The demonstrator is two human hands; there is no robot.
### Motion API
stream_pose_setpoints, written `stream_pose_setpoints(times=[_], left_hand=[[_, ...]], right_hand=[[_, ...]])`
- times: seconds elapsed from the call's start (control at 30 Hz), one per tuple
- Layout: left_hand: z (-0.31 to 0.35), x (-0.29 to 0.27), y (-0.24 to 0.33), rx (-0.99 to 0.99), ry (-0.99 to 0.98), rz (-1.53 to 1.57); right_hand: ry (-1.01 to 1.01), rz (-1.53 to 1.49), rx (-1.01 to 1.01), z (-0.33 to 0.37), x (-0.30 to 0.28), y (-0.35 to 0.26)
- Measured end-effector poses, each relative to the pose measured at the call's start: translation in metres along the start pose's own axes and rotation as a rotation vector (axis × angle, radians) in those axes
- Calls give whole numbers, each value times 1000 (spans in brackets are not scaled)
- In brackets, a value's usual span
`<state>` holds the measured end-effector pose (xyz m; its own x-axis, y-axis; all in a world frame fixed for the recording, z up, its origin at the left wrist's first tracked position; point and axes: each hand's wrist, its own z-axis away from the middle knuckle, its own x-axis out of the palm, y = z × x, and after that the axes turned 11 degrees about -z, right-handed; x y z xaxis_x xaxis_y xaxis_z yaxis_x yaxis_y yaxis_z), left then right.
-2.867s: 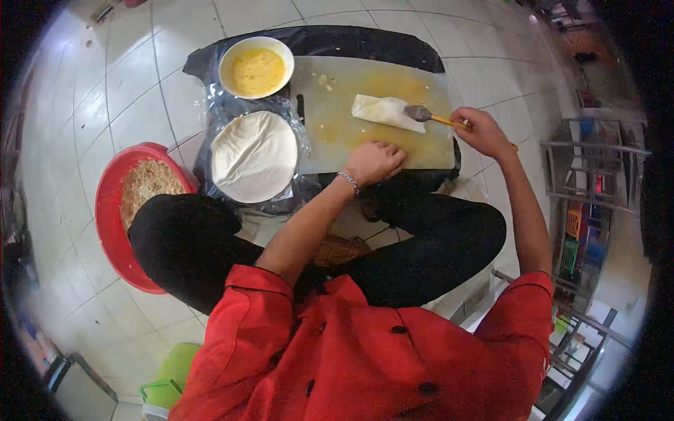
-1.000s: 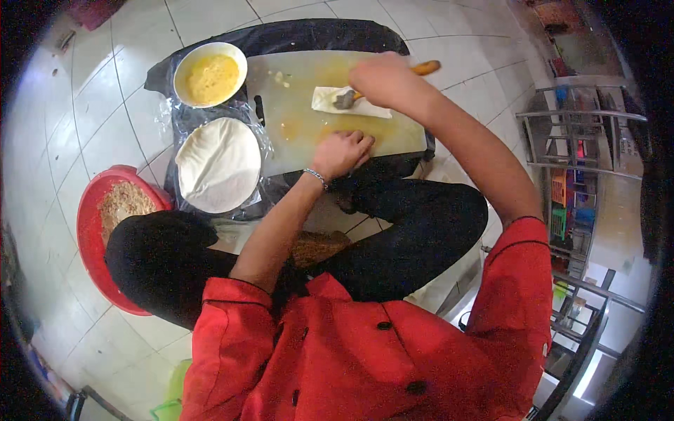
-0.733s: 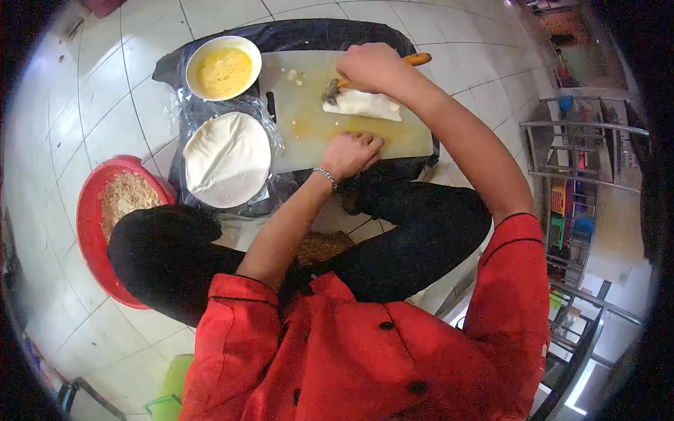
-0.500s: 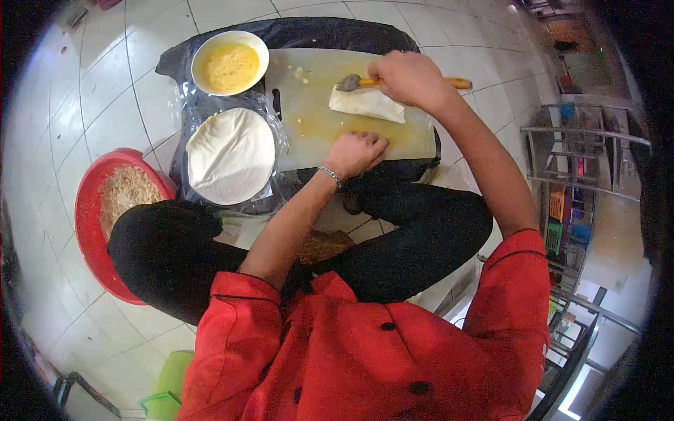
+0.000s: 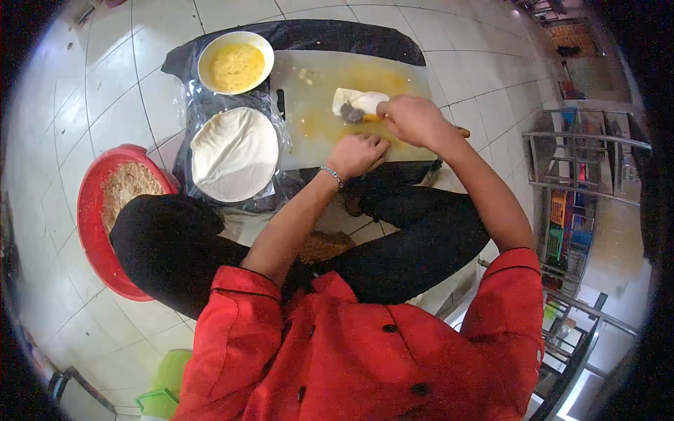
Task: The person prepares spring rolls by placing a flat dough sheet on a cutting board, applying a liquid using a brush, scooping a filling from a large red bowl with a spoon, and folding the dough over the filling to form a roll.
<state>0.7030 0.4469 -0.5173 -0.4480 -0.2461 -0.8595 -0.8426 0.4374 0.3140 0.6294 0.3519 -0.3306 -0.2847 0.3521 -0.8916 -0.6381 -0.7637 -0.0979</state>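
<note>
My right hand [image 5: 414, 121] is closed round the yellow handle of a brush [image 5: 353, 114] with a grey bristle head. The bristles lie against the near left side of a folded pale dough roll [image 5: 360, 99], whose right end is partly behind my fingers. My left hand [image 5: 357, 156], a chain bracelet on its wrist, rests at the near edge of the cutting board [image 5: 307, 105]. Its fingers are loosely curled, with nothing visible in them. Yellow liquid is smeared over the board. A white bowl [image 5: 269, 67] of yellow beaten egg stands at the board's far left.
Round dough sheets [image 5: 235, 156] lie on clear plastic left of the board. Black plastic [image 5: 351, 32] covers the surface beneath. A red basin [image 5: 91, 231] of crumbly filling sits on the tiled floor beside my left knee. Metal racks [image 5: 590, 140] stand at the right; a green container [image 5: 168, 372] is lower left.
My right hand has brought the brush nearer to me, from the far side of the dough roll to its near side. My left hand has stayed nearly in place.
</note>
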Motion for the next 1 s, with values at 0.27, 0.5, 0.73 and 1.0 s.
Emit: stream_pose_setpoints(times=[0.27, 0.5, 0.73, 1.0], left_hand=[[-1, -6, 4, -39, -47, 68], [-3, 0, 4, -13, -53, 98], [-2, 3, 3, -28, 90, 83], [-1, -4, 5, -51, 30, 83]], right_hand=[[261, -422, -293, -45, -18, -28], [572, -476, -472, -186, -9, -108], [464, -75, -450, -207, -5, -130], [626, -224, -431, -76, -58, 20]])
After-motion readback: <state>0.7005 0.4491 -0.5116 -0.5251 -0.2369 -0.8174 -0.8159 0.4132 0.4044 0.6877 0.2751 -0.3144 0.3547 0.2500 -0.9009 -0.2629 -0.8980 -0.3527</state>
